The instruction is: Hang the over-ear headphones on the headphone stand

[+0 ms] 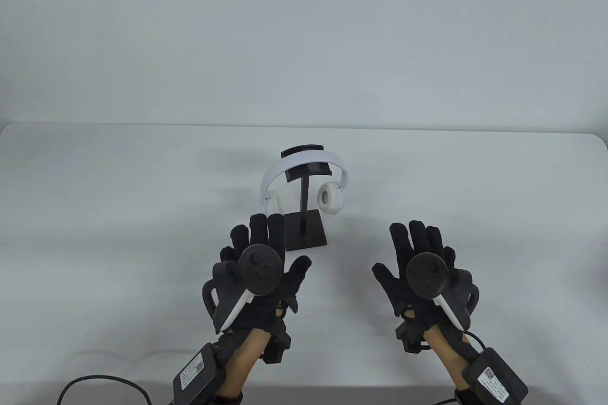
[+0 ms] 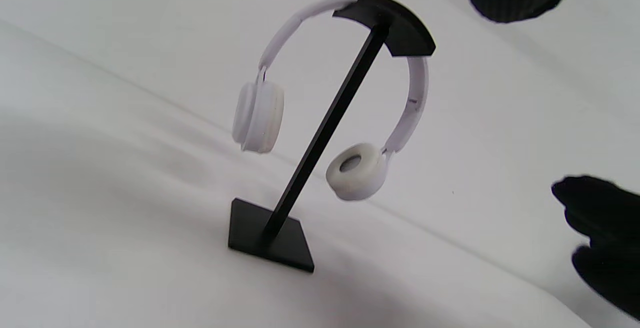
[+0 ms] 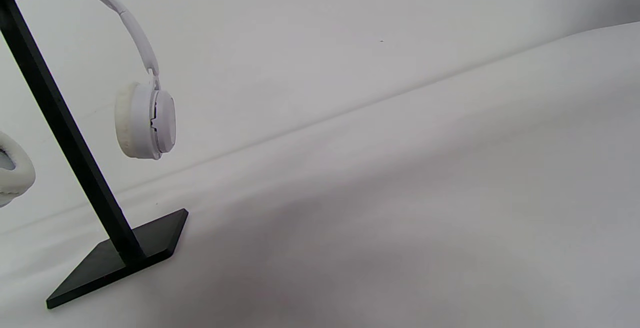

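Note:
White over-ear headphones (image 1: 327, 193) hang by their band on the curved top of a black headphone stand (image 1: 304, 208) in the middle of the table. They also show in the left wrist view (image 2: 356, 170) on the stand (image 2: 325, 128), and in the right wrist view (image 3: 145, 121) on the stand (image 3: 75, 138). My left hand (image 1: 266, 253) is open with fingers spread, just in front of the stand's base, holding nothing. My right hand (image 1: 418, 258) is open with fingers spread, to the right of the stand, holding nothing. Neither hand touches the headphones.
The white table (image 1: 475, 215) runs back to a plain white wall. Black cables and sensor boxes (image 1: 194, 372) hang from both forearms near the front edge.

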A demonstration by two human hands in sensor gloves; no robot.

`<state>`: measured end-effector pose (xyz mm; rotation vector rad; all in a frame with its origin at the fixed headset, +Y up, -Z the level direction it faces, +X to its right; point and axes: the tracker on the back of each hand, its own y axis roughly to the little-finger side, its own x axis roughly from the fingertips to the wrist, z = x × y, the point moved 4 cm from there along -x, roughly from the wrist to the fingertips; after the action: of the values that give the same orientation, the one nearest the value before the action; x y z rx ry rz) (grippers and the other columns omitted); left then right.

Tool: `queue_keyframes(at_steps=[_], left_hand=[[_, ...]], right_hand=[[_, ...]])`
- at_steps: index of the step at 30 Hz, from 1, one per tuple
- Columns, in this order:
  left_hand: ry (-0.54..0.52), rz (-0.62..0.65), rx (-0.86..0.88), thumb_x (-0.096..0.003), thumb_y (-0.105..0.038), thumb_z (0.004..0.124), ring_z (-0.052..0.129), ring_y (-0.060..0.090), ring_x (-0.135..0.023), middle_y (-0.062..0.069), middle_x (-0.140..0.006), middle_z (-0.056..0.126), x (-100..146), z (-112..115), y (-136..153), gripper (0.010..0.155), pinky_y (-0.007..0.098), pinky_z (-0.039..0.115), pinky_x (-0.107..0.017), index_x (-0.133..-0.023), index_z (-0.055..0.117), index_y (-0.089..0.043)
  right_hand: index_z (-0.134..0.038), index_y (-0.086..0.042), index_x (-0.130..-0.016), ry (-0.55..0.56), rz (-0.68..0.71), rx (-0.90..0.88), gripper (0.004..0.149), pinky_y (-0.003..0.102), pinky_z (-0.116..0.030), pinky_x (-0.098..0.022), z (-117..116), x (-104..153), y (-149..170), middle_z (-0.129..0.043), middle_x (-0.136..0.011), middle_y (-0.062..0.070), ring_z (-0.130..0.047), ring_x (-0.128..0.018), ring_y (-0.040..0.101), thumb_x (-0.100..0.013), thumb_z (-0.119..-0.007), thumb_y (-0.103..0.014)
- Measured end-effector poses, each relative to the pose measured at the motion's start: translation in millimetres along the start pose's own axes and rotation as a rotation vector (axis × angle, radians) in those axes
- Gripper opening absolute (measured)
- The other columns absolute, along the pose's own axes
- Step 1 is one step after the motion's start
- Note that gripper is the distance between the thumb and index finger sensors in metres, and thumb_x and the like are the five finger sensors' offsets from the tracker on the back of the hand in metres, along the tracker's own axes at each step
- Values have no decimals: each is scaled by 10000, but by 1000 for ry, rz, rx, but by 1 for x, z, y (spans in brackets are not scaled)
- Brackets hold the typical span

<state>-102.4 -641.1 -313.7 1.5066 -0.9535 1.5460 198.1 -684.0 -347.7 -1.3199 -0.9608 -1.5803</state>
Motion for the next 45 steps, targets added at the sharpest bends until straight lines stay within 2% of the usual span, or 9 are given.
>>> queue_keyframes(at_steps=[4, 6, 9, 21, 31, 45], left_hand=[[65, -14, -47, -436, -705, 584, 97, 388, -1090, -31, -1198, 142, 3, 30, 7, 835, 643, 172, -709, -1108, 174, -425], [50, -3, -64, -434, -703, 584, 71, 374, -1086, -44, -1193, 124, 1, 41, 8, 832, 636, 147, -708, -1104, 169, -437], [25, 11, -74, -426, -703, 588, 66, 366, -1081, -51, -1188, 124, -1, 50, 10, 829, 630, 146, -707, -1097, 174, -446], [114, 25, -180, -425, -701, 587, 39, 351, -1075, -63, -1183, 108, -4, 79, 8, 822, 623, 115, -703, -1091, 170, -462], [120, 13, -235, -426, -693, 590, 37, 346, -1073, -64, -1182, 116, -6, 86, 10, 813, 621, 111, -702, -1092, 184, -463], [71, 16, -259, -428, -687, 588, 35, 343, -1072, -64, -1179, 119, -1, 82, 5, 809, 619, 109, -703, -1090, 181, -461]], right_hand=[[-152, -549, -1000, -27, 16, 30, 816, 601, -232, -783, -12, 2, -4, -109, -1157, -122, -141, -1119, 244, -350, -608, -737], [-134, -560, -992, -46, 32, 59, 817, 602, -214, -781, -20, 3, -8, -89, -1153, -128, -117, -1117, 242, -350, -607, -739], [-99, -569, -983, -62, 48, 103, 835, 618, -165, -763, -29, 6, -13, -48, -1147, -138, -69, -1109, 244, -341, -597, -758], [-80, -577, -976, -128, 77, 190, 835, 638, -130, -747, -56, 10, -21, -33, -1146, -143, -33, -1105, 247, -333, -574, -775], [-71, -577, -973, -145, 74, 228, 829, 629, -134, -754, -62, 12, -22, -28, -1143, -141, -36, -1106, 244, -338, -567, -769], [-70, -573, -976, -133, 29, 161, 830, 628, -146, -757, -49, 4, -10, -33, -1145, -135, -48, -1107, 247, -340, -565, -769]])
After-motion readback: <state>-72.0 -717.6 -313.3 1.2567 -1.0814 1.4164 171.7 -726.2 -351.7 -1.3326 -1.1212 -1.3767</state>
